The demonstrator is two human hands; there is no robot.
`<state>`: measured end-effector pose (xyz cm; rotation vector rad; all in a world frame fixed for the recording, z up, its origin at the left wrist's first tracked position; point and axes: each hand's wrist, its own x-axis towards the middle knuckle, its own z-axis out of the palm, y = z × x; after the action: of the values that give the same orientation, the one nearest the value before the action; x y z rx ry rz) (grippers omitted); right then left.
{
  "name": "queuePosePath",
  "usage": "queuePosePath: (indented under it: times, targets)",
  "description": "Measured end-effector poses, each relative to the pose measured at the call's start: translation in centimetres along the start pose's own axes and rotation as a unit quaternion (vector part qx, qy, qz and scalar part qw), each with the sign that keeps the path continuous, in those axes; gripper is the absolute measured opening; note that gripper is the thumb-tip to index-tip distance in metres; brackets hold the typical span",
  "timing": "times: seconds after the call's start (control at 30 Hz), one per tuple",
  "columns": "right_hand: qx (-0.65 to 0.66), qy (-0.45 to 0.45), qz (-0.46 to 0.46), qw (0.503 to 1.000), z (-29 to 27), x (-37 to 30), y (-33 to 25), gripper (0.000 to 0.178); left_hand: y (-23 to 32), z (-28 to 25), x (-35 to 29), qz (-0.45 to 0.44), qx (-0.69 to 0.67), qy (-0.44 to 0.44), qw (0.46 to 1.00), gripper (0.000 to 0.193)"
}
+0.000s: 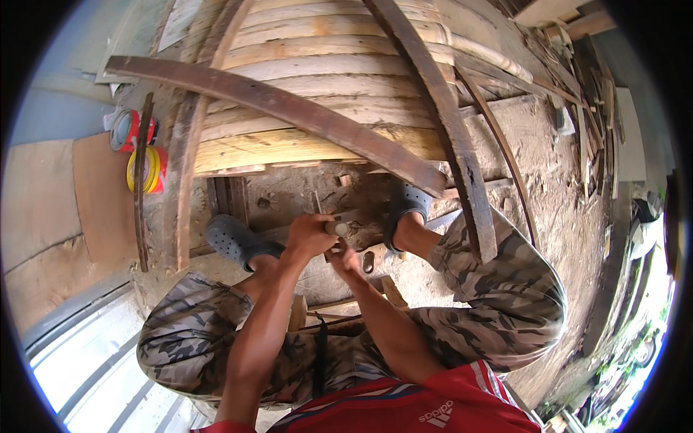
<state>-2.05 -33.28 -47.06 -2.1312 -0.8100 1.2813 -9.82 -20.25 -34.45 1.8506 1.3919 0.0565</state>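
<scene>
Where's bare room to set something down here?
Dirt floor between the thin strip and the scrap wood pile on the right; pale slats between the two long beams, beyond the crossing plank. Crowded: the gap between the shoes, taken by the left hand, right hand and a round-ended tool.

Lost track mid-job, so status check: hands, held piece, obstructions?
Left hand closed on round-ended piece, kind unclear. Right hand just below it in view. Dark plank slants across wooden slats beyond, covering neither hand.
</scene>
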Motion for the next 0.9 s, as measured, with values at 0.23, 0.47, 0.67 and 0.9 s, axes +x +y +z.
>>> queuePosePath:
  times: [0.23, 0.47, 0.67, 0.9]
  targets:
    - [0.276, 0.074, -0.094, 0.954, -13.3, 5.6, -6.9, 0.027, -1.3, 0.7, -0.5, -0.015, -0.016, -0.002, 1.000, 0.020]
    - [0.516, -0.015, -0.139, 0.845, -10.5, 3.0, -14.7, 0.025, -0.4, 0.2, -1.0, 0.001, -0.028, -0.034, 0.999, 0.021]
    - [0.548, -0.044, -0.034, 0.834, -10.2, 1.6, -13.7, 0.026, -0.8, 0.2, -1.5, 0.007, -0.024, -0.052, 0.998, 0.021]
    - [0.535, -0.035, 0.060, 0.842, -15.1, 5.6, -12.2, 0.028, -1.6, 2.4, -1.1, 0.019, -0.041, -0.028, 0.999, 0.024]
